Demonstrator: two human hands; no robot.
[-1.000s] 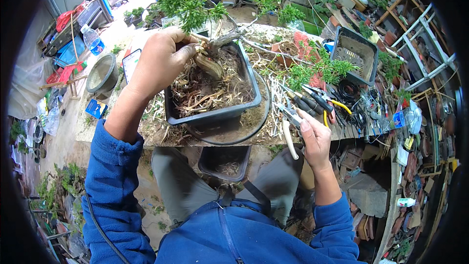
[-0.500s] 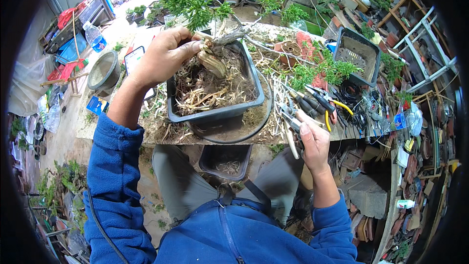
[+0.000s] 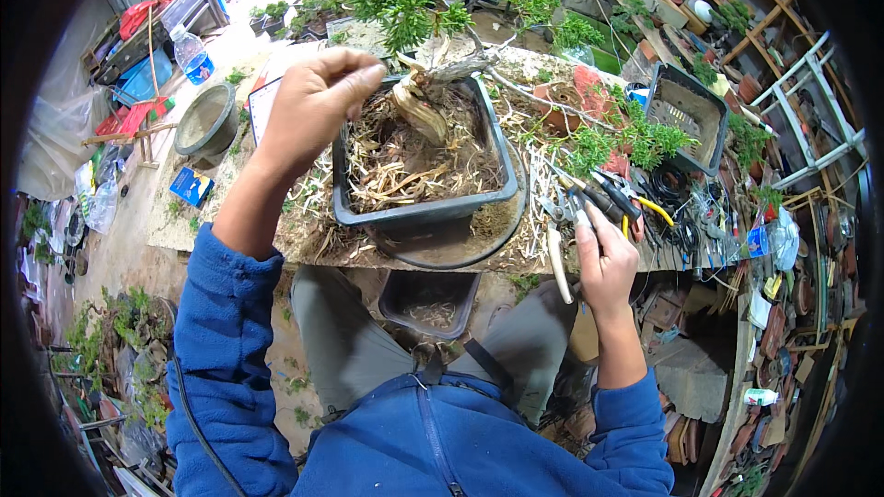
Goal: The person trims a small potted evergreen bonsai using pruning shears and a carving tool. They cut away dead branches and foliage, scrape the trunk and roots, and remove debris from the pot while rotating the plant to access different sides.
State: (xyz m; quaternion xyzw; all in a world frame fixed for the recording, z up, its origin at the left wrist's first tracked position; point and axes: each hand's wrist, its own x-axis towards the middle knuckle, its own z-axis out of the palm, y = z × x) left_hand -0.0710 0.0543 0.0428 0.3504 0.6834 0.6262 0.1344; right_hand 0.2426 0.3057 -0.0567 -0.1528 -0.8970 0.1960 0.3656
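Note:
A gnarled conifer trunk (image 3: 419,115) with stripped, pale wood leans in a dark rectangular plastic pot (image 3: 428,212) of soil and wood shavings. Its green foliage (image 3: 396,0) spreads above and to the right. My left hand (image 3: 318,106) hovers over the pot's left rim, just left of the trunk and apart from it. Its thumb and forefinger are curled together; anything between them is too small to make out. Low at the table's front edge, my right hand (image 3: 603,258) is closed round pliers with pale handles (image 3: 559,265), one handle swung away from the palm.
Several other pliers (image 3: 612,189) and black wire coils (image 3: 668,193) lie right of the pot, near an empty dark tub (image 3: 695,110). At left stand a grey round pot (image 3: 207,120), a water bottle (image 3: 191,55) and a small blue packet (image 3: 191,186). Shavings litter the tabletop.
My left hand has come off the trunk and moved slightly left. My right hand, still with the pliers, has shifted a little right and down. The whole view has shifted slightly.

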